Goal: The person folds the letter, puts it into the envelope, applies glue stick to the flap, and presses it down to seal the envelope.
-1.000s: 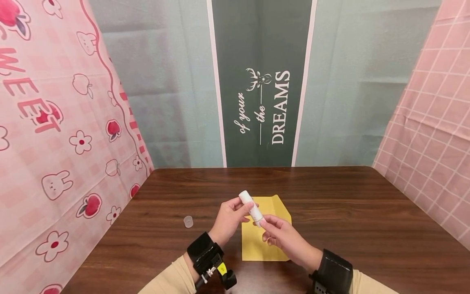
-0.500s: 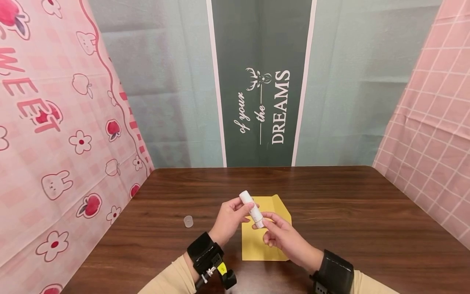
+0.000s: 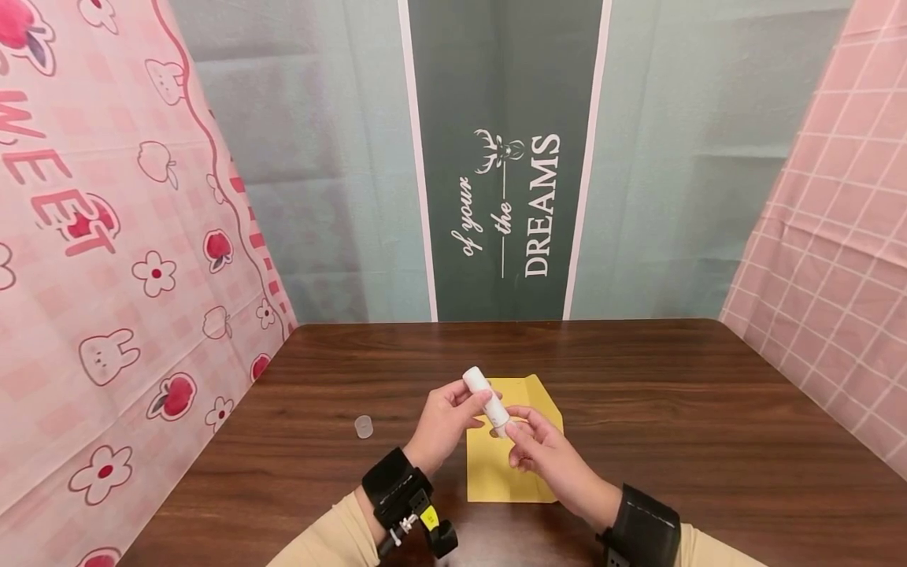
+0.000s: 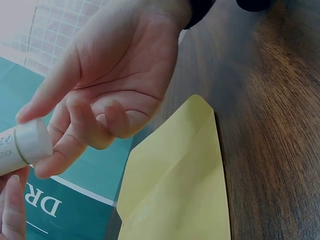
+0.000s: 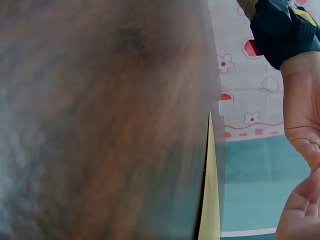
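Note:
A white glue stick (image 3: 486,396) is held at a slant above the yellow envelope (image 3: 499,482). My left hand (image 3: 441,421) grips its barrel, thumb across the near side. At the lower end, the thumb and index finger of my right hand (image 3: 551,455) pinch the base. Part of the word "STICK" shows on the barrel (image 4: 11,150) in the left wrist view, close to the right fingertips. The envelope lies on the table with its flap opened out to the right. In the right wrist view the stick is out of sight.
A small clear cap (image 3: 364,427) stands on the brown wooden table (image 3: 319,370), left of my hands. Printed cloths hang around it: pink at both sides, blue-green with a dark lettered band (image 3: 506,71) behind.
My right thumb and finger shift on the glue stick's base, baring more of it half a second ago and covering it again now. The left hand keeps its grip nearly still.

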The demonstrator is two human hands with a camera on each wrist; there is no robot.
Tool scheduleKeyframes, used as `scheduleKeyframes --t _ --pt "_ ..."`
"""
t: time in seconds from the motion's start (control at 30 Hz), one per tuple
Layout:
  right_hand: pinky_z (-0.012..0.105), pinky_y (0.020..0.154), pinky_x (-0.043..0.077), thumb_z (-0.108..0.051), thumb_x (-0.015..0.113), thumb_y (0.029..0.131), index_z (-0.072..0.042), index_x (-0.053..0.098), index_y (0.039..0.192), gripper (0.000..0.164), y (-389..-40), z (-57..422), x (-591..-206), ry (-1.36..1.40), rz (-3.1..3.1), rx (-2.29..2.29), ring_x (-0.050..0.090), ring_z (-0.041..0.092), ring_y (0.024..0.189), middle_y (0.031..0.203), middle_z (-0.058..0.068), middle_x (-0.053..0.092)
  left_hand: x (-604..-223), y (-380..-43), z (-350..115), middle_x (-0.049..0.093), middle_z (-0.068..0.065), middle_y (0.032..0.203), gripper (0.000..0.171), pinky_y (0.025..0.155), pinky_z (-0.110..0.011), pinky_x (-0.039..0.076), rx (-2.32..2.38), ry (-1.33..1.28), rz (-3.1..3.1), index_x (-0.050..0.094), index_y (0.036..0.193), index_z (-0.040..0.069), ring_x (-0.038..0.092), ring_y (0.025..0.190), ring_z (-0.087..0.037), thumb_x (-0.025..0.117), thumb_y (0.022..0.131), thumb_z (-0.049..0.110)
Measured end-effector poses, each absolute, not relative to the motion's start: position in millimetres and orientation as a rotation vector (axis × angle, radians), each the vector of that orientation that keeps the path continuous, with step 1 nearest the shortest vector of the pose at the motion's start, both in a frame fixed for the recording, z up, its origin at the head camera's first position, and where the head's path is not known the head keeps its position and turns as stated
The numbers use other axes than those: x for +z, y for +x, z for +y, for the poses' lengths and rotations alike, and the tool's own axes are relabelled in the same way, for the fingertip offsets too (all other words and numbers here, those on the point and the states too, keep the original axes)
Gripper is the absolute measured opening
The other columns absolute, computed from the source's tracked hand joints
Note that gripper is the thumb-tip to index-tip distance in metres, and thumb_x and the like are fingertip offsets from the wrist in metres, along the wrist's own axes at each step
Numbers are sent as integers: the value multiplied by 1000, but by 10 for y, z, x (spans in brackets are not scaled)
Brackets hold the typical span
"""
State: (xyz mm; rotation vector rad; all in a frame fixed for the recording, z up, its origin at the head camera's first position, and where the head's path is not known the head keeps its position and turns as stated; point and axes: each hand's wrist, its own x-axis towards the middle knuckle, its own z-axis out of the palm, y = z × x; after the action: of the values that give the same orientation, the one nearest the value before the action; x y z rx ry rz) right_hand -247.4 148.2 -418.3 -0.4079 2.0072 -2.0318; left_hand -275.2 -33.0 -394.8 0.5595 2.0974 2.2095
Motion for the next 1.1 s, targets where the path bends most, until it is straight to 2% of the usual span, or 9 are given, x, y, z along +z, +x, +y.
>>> scheduleKeyframes --t 0.17,0.33,0.47,0.57,0.73,0.83,0.93,1.1 --pt "23 63 43 -33 41 100 2 31 133 50 -2466 1488 -4180 -466 1915 -2023 55 10 69 108 10 57 -3958 -2765 -343 68 -14 103 32 73 -34 51 2221 552 2078 64 109 0 65 89 -18 63 90 26" --pt "25 64 45 -26 55 94 4 43 126 45 -2461 1457 -4163 -360 2025 -2016 56 16 76 105 9 57 -3972 -2759 -342 68 -13 103 33 75 -37 51 2211 553 2092 64 110 1 65 89 -19 64 89 27" --pt "26 61 44 -21 64 89 4 50 119 42 -2459 1447 -4160 -305 2151 -2010 53 16 72 95 7 56 -3975 -2755 -333 69 -10 100 34 78 -42 51 2204 550 2099 64 110 1 65 88 -19 64 89 28" --pt "25 61 44 -23 60 92 5 49 122 43 -2458 1461 -4166 -336 2116 -2010 53 14 70 96 7 58 -3978 -2757 -329 69 -11 100 34 78 -41 51 2202 555 2106 64 110 1 65 89 -19 64 89 27" --pt "24 65 44 -31 49 97 5 41 131 49 -2457 1486 -4175 -409 1961 -1992 55 12 75 106 9 60 -3983 -2770 -336 68 -15 103 32 77 -39 51 2206 570 2104 64 110 0 65 89 -18 63 90 25" --pt "24 65 44 -32 47 98 4 38 133 51 -2458 1484 -4175 -412 1945 -1996 56 13 78 109 11 58 -3983 -2772 -341 68 -15 103 32 77 -40 51 2213 564 2101 64 110 0 65 89 -18 63 90 25" --pt "24 65 44 -27 53 96 4 40 131 49 -2458 1469 -4169 -374 1992 -2020 57 15 79 108 11 57 -3974 -2765 -341 68 -12 101 33 76 -39 51 2210 554 2107 64 110 0 65 89 -18 63 90 26" --pt "24 61 44 -19 61 91 7 47 122 43 -2460 1449 -4163 -319 2084 -2063 53 14 73 95 6 55 -3959 -2750 -331 68 -12 102 34 76 -37 51 2192 557 2104 64 111 1 64 89 -17 64 89 27"
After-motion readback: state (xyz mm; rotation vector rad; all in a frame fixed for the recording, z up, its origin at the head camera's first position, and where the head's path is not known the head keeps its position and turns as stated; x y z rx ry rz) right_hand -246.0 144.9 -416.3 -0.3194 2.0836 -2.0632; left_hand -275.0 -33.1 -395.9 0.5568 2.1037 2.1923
